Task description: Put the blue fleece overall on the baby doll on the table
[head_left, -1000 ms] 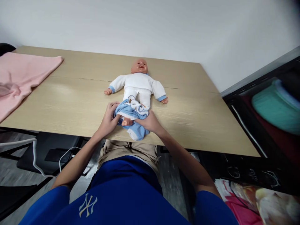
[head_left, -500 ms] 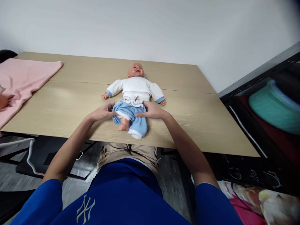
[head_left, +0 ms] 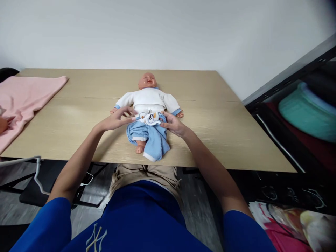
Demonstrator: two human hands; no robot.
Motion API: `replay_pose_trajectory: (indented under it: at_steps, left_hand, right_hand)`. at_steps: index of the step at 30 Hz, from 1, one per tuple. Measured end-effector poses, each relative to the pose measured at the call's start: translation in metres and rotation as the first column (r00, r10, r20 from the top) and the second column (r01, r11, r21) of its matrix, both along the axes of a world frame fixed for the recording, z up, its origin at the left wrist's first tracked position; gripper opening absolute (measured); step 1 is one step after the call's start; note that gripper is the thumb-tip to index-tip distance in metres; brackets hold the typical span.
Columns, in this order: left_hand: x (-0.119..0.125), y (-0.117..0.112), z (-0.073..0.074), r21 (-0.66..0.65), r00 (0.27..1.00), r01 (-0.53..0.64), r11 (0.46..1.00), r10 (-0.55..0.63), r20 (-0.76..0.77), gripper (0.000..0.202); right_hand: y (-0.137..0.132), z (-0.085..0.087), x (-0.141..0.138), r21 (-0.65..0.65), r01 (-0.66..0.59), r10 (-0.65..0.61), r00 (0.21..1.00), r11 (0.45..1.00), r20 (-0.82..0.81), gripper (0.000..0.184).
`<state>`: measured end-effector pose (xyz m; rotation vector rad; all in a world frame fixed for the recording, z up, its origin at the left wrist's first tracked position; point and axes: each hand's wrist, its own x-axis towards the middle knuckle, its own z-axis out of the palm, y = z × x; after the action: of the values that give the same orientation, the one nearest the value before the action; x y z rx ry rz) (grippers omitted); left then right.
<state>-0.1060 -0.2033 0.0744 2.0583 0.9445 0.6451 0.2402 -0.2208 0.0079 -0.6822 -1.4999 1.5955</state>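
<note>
A baby doll (head_left: 149, 99) in a white top lies on its back on the wooden table (head_left: 215, 126), head away from me. Light blue trousers (head_left: 155, 138) cover its legs up to the waist, where a white patch with a cartoon face (head_left: 149, 118) shows. One bare foot (head_left: 139, 149) sticks out of the left trouser leg. My left hand (head_left: 118, 119) rests at the doll's left hip with its fingers stretched out, the tips by the waistband. My right hand (head_left: 174, 124) pinches the waistband on the other side.
A pink cloth (head_left: 25, 93) lies on the table's far left. A dark shelf (head_left: 288, 115) with a teal bundle (head_left: 308, 115) stands at the right. A white cable (head_left: 25, 160) hangs below the table's left edge. My knees are under the table's near edge.
Both hands moved from the doll's feet up to its waist, drawing the blue trousers up over the legs. My left fingers have spread apart. The view has tilted slightly.
</note>
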Motion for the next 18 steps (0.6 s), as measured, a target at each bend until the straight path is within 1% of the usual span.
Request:
replay_pose_trajectory:
  at_steps: [2, 3, 4, 6, 8, 10, 12, 13, 15, 18]
  left_hand:
    - [0.02, 0.006, 0.018, 0.144, 0.996, 0.077, 0.987, -0.069, -0.062, 0.065]
    - [0.031, 0.01, 0.026, 0.178, 0.986, 0.14, 0.974, -0.121, -0.114, 0.064]
    - [0.042, 0.015, 0.033, 0.175, 0.968, 0.212, 0.962, -0.182, -0.173, 0.063]
    - [0.061, 0.027, 0.043, 0.071, 0.91, 0.345, 0.936, -0.315, -0.268, 0.058]
    - [0.075, 0.039, 0.047, -0.054, 0.865, 0.426, 0.903, -0.424, -0.267, 0.052]
    - [0.083, 0.048, 0.044, -0.117, 0.854, 0.468, 0.876, -0.483, -0.195, 0.048]
    - [0.087, 0.052, 0.036, -0.139, 0.856, 0.491, 0.86, -0.506, -0.11, 0.046]
    - [0.088, 0.052, 0.032, -0.153, 0.857, 0.494, 0.856, -0.509, -0.078, 0.044]
    - [0.089, 0.049, 0.023, -0.195, 0.865, 0.488, 0.851, -0.501, -0.023, 0.048]
    - [0.09, 0.045, 0.015, -0.26, 0.867, 0.492, 0.831, -0.496, 0.054, 0.06]
  right_hand:
    - [0.0, 0.002, -0.002, -0.009, -0.025, 0.025, 0.999, 1.0, -0.038, 0.063]
    - [-0.001, 0.003, -0.003, -0.005, -0.033, 0.033, 0.998, 0.999, -0.047, 0.063]
    - [-0.001, 0.005, -0.003, 0.003, -0.039, 0.039, 0.998, 0.999, -0.045, 0.064]
    - [-0.002, 0.008, -0.002, 0.01, -0.052, 0.052, 0.999, 0.999, -0.004, 0.067]
    - [-0.005, 0.012, 0.003, -0.009, -0.087, 0.088, 0.992, 0.996, 0.089, 0.069]
    - [-0.009, 0.018, 0.01, -0.036, -0.154, 0.158, 0.961, 0.987, 0.227, 0.067]
    - [-0.014, 0.023, 0.016, -0.041, -0.219, 0.219, 0.908, 0.975, 0.357, 0.058]
    - [-0.016, 0.025, 0.019, -0.03, -0.234, 0.226, 0.892, 0.972, 0.392, 0.055]
    - [-0.019, 0.027, 0.022, 0.01, -0.211, 0.191, 0.903, 0.977, 0.385, 0.055]
    - [-0.022, 0.028, 0.019, 0.047, -0.108, 0.092, 0.961, 0.993, 0.261, 0.058]
